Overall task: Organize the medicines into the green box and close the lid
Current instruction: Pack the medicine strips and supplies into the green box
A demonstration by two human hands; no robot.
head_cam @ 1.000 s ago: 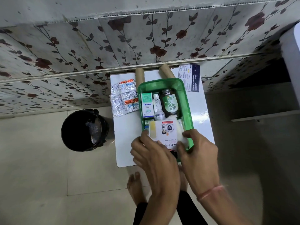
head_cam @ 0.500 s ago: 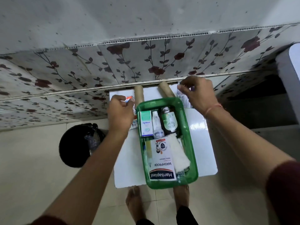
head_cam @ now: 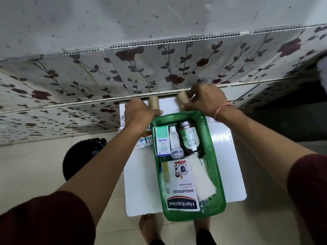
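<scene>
The translucent green plastic box (head_cam: 215, 156) is glossy and smooth. The white rectangular table top (head_cam: 141, 183) has a shiny, smooth finish. Two brown cardboard tubes (head_cam: 153, 102) look matt. The crinkled silver foil blister strips (head_cam: 144, 141) shine. The white gauze cloth (head_cam: 203, 179) looks rough and fibrous.

black bin (head_cam: 77, 160) on tiled floor (head_cam: 35, 167) beside white table (head_cam: 139, 183); floral wall panel (head_cam: 159, 68) behind.
</scene>
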